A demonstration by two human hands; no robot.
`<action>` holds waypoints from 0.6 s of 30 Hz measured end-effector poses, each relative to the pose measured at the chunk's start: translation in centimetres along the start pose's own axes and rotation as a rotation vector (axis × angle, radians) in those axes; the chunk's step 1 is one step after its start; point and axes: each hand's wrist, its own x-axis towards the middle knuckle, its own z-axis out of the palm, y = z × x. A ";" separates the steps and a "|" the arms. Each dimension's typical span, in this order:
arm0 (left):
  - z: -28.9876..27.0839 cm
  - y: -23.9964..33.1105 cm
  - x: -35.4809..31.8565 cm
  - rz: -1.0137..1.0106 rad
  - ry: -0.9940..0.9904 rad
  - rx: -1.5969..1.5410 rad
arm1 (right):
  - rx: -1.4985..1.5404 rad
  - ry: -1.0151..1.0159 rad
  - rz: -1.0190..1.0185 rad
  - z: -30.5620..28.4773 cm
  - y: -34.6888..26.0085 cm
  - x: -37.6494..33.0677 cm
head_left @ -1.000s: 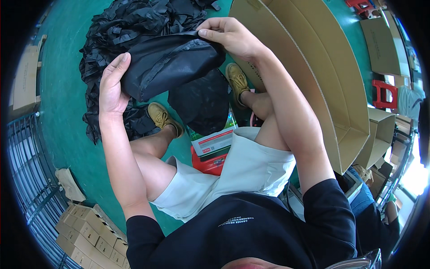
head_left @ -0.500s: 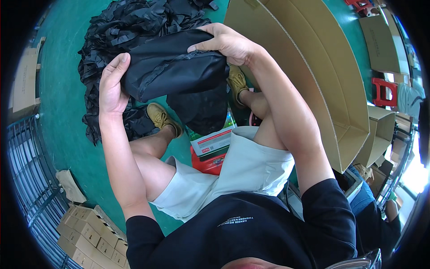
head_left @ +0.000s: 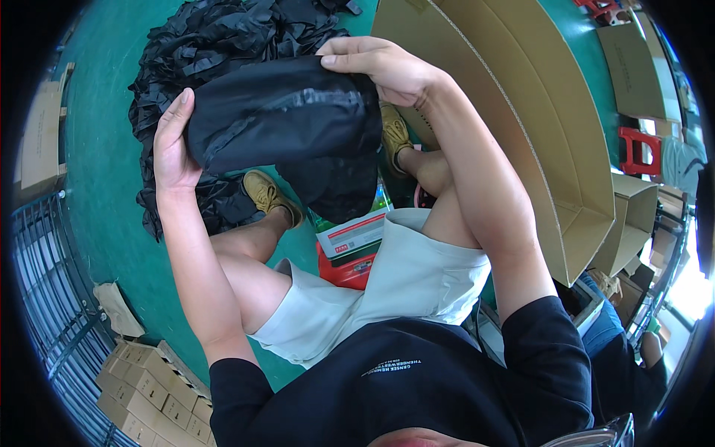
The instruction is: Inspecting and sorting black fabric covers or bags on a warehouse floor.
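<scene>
Black T-shirt [head_left: 439, 387], pale shorts [head_left: 424, 261], tan lace-up shoes [head_left: 267, 195].

The green floor [head_left: 104, 164] supports a loose pile of black sheet material [head_left: 223, 37], a large open cardboard box [head_left: 551, 119] and a red stool [head_left: 627, 154]. Two tan shoes [head_left: 262, 192] rest on it.

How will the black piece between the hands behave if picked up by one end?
Likely floppy: the black piece curves and creases between the left hand and right hand. Possibly a bit slippery: its surface looks smooth, with a slight sheen.
</scene>
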 end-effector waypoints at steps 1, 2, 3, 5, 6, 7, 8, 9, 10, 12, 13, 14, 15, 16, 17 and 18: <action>-0.1 -0.1 0.0 -0.001 -0.001 0.000 | 0.001 0.002 0.001 -0.4 0.6 0.6; 0.0 -0.2 0.2 -0.006 0.017 0.006 | -0.088 0.016 -0.091 -0.8 1.1 1.2; 0.0 -0.2 0.3 -0.011 0.035 0.012 | -0.177 0.031 -0.182 -1.3 1.5 1.6; 0.1 0.0 0.2 -0.018 0.005 0.025 | -0.152 0.004 -0.231 -1.5 1.5 1.8; 0.2 0.1 0.2 -0.025 -0.027 0.038 | -0.127 -0.021 -0.280 -1.6 1.6 1.7; 0.1 0.2 0.1 -0.025 -0.025 0.038 | -0.126 -0.023 -0.279 -1.3 1.2 1.5; 0.0 0.2 0.1 -0.028 -0.043 0.026 | -0.015 -0.065 -0.221 -0.9 0.9 1.1; -0.1 0.2 0.0 -0.031 -0.060 0.014 | 0.096 -0.106 -0.161 -0.6 0.5 0.7; -0.1 0.1 0.1 -0.031 -0.063 0.013 | 0.094 -0.104 -0.161 -0.2 -0.2 0.0; -0.2 -0.1 0.0 -0.022 -0.051 -0.010 | 0.133 -0.038 -0.009 0.6 -1.2 -0.9; -0.2 -0.2 0.1 -0.022 -0.055 -0.010 | 0.132 -0.034 -0.012 0.0 -0.9 -0.9; -0.4 -0.5 0.4 -0.034 -0.125 -0.054 | 0.144 -0.194 -0.028 -0.8 -0.4 -0.7; -0.4 -0.7 0.6 -0.046 -0.194 -0.097 | 0.154 -0.354 -0.044 -1.6 0.1 -0.5; 0.0 -0.6 0.5 -0.046 -0.192 -0.097 | 0.136 -0.360 -0.041 -1.1 -0.1 -0.7; 0.6 -0.5 0.2 -0.068 -0.138 -0.034 | 0.138 -0.362 -0.040 -0.5 -0.2 -0.9; 1.2 -0.5 0.0 -0.089 -0.084 0.029 | 0.229 -0.314 -0.083 0.0 -0.3 -1.1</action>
